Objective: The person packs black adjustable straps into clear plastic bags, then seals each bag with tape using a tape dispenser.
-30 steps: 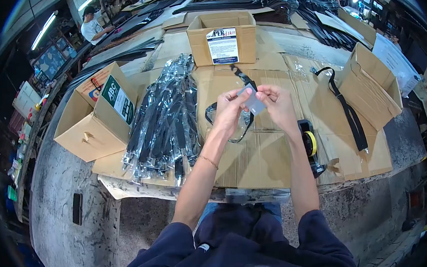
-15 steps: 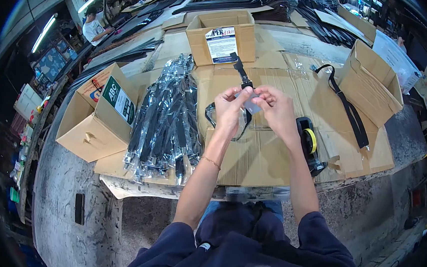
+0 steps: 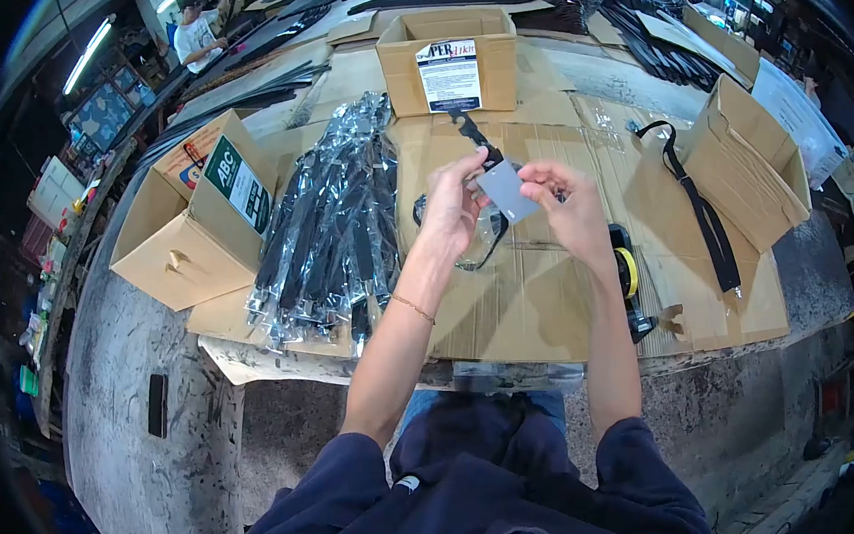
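Note:
My left hand [image 3: 452, 203] is closed, with its thumb and fingers pinching a black strap piece [image 3: 474, 135] where it meets a flat grey card [image 3: 507, 192]. The strap's notched end sticks out away from me, and the card faces up with small pale slots. My right hand [image 3: 573, 207] is at the card's right edge, thumb and forefinger drawn together; whether anything small is between them is hidden. Behind my left hand, a thin black strap loop [image 3: 492, 250] lies on the cardboard.
Plastic-wrapped black straps [image 3: 330, 239] are piled at left, beside a cardboard box [image 3: 180, 256] with a green label. Another box [image 3: 449, 74] stands behind, a third [image 3: 749, 171] at right. A black strap [image 3: 704, 215] and a black-and-yellow tool [image 3: 631, 281] lie right. A person [image 3: 196, 39] stands far left.
My hands have moved apart from their close pinch. The grey card has turned and now shows its broad face. The strap end has swung slightly left.

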Motion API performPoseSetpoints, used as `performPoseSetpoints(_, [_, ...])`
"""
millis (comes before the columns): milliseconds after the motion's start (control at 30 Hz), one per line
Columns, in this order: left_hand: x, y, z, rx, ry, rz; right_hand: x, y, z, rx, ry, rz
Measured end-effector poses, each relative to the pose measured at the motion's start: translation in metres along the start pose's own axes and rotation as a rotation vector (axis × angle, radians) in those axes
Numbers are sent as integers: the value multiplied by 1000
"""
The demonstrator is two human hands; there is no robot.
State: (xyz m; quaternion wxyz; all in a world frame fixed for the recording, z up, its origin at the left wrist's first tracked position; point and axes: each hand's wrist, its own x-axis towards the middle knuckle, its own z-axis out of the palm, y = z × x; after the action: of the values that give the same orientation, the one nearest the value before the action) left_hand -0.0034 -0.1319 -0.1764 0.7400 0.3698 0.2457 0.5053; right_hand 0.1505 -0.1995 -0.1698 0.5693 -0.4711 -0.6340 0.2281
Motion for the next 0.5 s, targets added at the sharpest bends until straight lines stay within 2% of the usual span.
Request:
performPoseSetpoints(200, [-13,1,6,-70,-17,81,1,18,15,181,129,130])
performPoseSetpoints(267, [-14,-1,3,90,-94,189,-1,19,18,173,129,138])
performPoseSetpoints(333, [-12,-4,-4,139,-65,199,-3,15,19,162,128,150])
performPoseSetpoints(400, [-13,-3,-3,192,-43,210,-3,4,17,-191,220,43])
performPoseSetpoints(433, [-15,-5,0,246,-30,231,0,-2,15,-192,221,43])
performPoseSetpoints(500, [-16,-7,1,300,-17,246,6,-12,12,-226,159,-115])
